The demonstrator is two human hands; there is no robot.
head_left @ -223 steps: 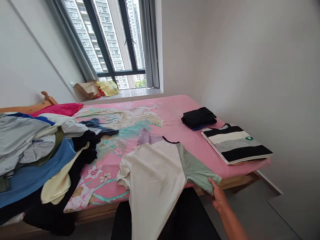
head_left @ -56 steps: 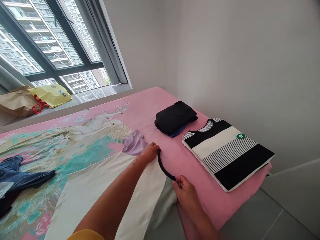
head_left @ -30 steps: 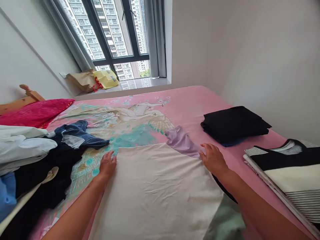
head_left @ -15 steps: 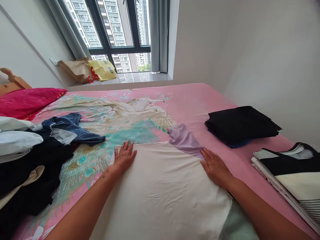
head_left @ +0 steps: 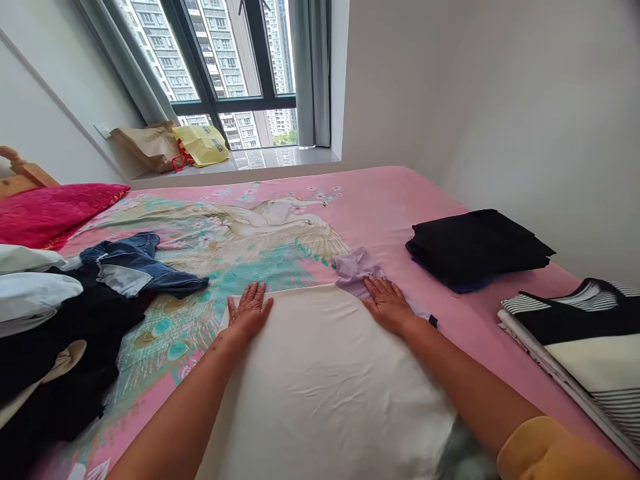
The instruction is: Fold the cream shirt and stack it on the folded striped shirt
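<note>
A cream garment [head_left: 325, 373] with a lilac sleeve [head_left: 353, 267] lies spread on the bed in front of me. My left hand [head_left: 250, 310] rests flat on its far left corner, fingers stretched out. My right hand [head_left: 390, 303] lies flat, fingers extended, where the lilac sleeve meets the cream cloth, and covers part of that sleeve. A small black tab [head_left: 433, 321] shows beside my right wrist. Greyish-green cloth [head_left: 463, 450] peeks out under my right forearm.
Folded black clothes [head_left: 480, 247] sit on the pink bedsheet [head_left: 380, 193] at the right, near a folded striped garment [head_left: 585, 333]. At left are denim [head_left: 135, 263], black clothes [head_left: 95, 353] and a red pillow [head_left: 60, 210]. Bags [head_left: 203, 143] stand on the windowsill.
My right hand has moved left and slightly forward onto the lilac sleeve, which is more crumpled. My left hand stays in place on the cream cloth. The view has shifted slightly.
</note>
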